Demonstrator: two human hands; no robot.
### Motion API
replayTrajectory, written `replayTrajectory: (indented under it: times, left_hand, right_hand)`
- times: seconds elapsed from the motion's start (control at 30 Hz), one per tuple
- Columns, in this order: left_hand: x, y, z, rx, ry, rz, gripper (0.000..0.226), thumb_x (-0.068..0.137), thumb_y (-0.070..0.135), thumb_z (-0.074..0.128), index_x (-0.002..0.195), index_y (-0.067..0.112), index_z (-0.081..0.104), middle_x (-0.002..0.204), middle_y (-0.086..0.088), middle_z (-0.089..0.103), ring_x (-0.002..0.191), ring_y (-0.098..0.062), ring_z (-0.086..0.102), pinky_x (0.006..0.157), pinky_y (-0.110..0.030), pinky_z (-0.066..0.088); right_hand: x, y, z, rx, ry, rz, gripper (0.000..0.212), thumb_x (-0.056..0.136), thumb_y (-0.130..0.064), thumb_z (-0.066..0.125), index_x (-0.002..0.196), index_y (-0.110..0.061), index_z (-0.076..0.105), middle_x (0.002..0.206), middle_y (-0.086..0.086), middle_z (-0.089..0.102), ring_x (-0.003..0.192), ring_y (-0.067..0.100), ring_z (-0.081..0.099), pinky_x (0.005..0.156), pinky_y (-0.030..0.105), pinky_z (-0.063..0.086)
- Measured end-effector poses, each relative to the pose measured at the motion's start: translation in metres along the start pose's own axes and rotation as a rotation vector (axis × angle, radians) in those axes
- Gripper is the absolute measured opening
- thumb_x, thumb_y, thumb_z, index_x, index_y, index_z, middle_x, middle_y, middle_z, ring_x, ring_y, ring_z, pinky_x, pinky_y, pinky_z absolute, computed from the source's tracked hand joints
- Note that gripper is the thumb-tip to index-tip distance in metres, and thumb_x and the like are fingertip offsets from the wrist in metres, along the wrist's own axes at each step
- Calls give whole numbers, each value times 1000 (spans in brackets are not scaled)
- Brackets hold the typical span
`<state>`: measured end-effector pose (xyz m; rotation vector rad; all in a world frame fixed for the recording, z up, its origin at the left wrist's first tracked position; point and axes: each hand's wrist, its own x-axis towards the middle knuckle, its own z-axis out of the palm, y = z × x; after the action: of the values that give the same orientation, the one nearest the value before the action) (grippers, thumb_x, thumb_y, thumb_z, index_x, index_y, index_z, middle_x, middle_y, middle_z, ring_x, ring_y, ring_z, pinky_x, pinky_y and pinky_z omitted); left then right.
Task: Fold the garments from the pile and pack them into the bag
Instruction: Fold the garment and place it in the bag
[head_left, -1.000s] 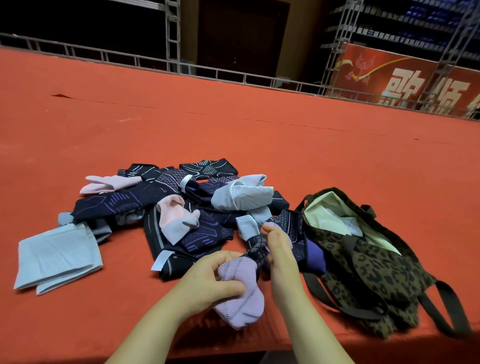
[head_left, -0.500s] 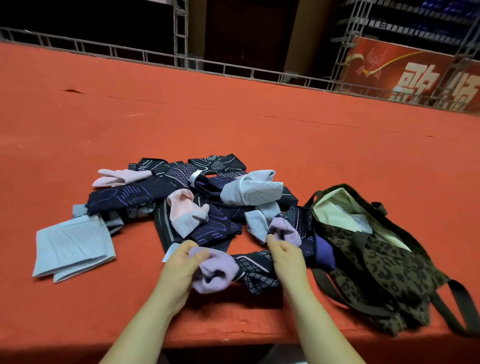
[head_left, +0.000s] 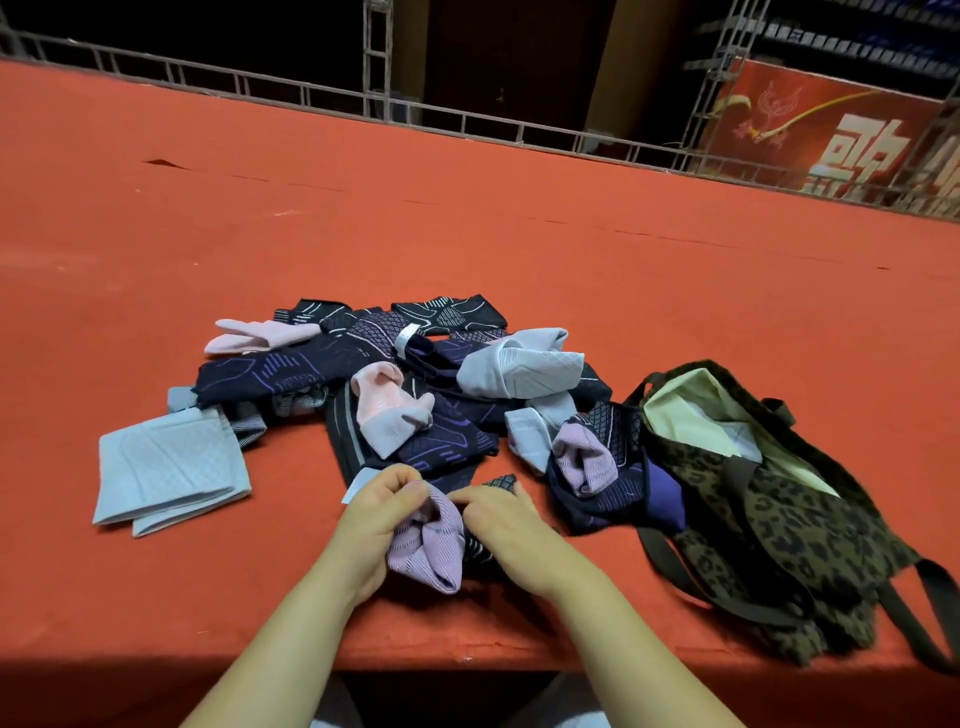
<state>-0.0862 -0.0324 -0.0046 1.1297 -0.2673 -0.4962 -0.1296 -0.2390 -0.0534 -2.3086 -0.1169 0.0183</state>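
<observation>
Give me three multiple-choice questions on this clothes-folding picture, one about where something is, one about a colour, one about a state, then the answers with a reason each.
1. Where is the bag relative to the pile?
A. left of it
B. right of it
C. on top of it

2. What colour is the garment in the hands?
A. lilac
B. yellow
C. green

3. How is the bag?
A. zipped shut
C. hanging from a hook
B. lying open

Answers:
1 B, the bag lies at the table's right side, its mouth toward the pile.
2 A, the left hand and right hand grip a lilac ribbed piece.
3 B, its pale lining shows through the open mouth.
</observation>
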Motion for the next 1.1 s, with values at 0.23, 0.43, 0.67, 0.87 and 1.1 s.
replayTrajectory:
  times: [0.23,0.43,0.67,0.87,1.1]
  left_hand:
    - [-7,1,-20,-67,-8,-31,23,78,18,63,73,10,42,61,-5,53,49,-9,52,46,-18,44]
    - [-5,14,-45,-117,104,-33,36,64,25,80,72,15,46,59,-1,46,44,-4,43,39,-14,34]
    - [-11,34,-15,310,131,247,11,75,16,65,71,16,55,50,10,48,49,-4,42,52,-19,35]
    - [-17,17,14,563,-62,350,22,65,41,64,86,42,69,91,9,64,91,-9,62,85,-21,47]
    - [-16,20,11,540,-92,236,15,66,33,67,74,22,60,68,12,57,65,-4,51,65,-16,43]
  right_hand:
    - [-20,-102,14,251,2,69,23,68,-46,49,56,-27,54,53,-14,42,55,2,35,54,24,31]
    - [-26,-90,4,504,266,203,28,68,-35,64,48,-23,49,51,-10,40,50,5,34,49,23,28]
    - [-22,-92,-13,377,516,330,42,90,-31,61,58,-16,39,53,-5,35,44,4,29,43,18,23]
    - [-23,-122,2,590,388,263,39,100,-37,39,82,-18,69,82,-8,69,81,7,58,77,27,44]
    - [-30,-115,3,826,230,231,40,96,-38,50,73,-20,77,76,-7,71,73,4,62,73,21,47]
